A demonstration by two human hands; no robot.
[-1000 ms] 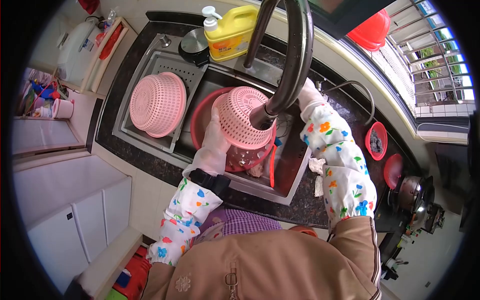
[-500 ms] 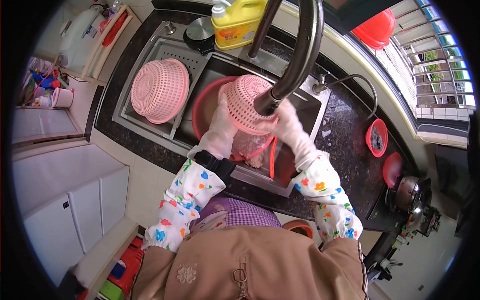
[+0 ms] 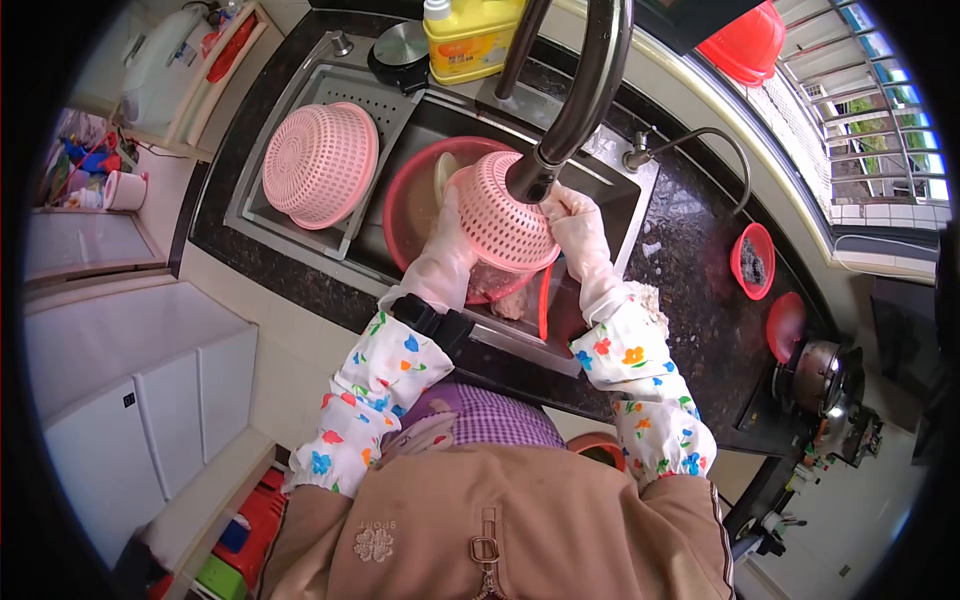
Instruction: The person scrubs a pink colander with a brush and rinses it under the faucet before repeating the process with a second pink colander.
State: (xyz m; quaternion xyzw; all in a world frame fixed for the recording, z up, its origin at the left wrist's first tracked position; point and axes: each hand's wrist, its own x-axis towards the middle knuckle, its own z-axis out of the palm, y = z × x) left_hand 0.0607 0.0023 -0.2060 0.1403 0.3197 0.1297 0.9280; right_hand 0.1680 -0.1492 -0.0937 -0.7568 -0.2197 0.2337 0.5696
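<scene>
A pink plastic colander (image 3: 505, 215) is held tilted over the sink, right under the faucet spout (image 3: 530, 180). My left hand (image 3: 445, 250), in a pale translucent glove, grips its left side. On the other side, my gloved right hand (image 3: 578, 230) has its fingers curled at the colander's right edge, close to the spout; its fingertips are partly hidden. Beneath sits a red basin (image 3: 400, 190) with cloudy water and a pale green rounded item (image 3: 446, 172) at its far side.
Another pink colander (image 3: 318, 165) lies upside down on the drainer at left. Behind the sink stands a yellow detergent jug (image 3: 475, 45). A red strip (image 3: 545, 305) and a beige scrubbing lump (image 3: 510, 304) lie near the basin. A red bowl (image 3: 752, 262) rests on the right counter.
The colander has turned and shifted slightly right, uncovering the pale green item. My right hand has moved up along its edge, and its motion blur is gone.
</scene>
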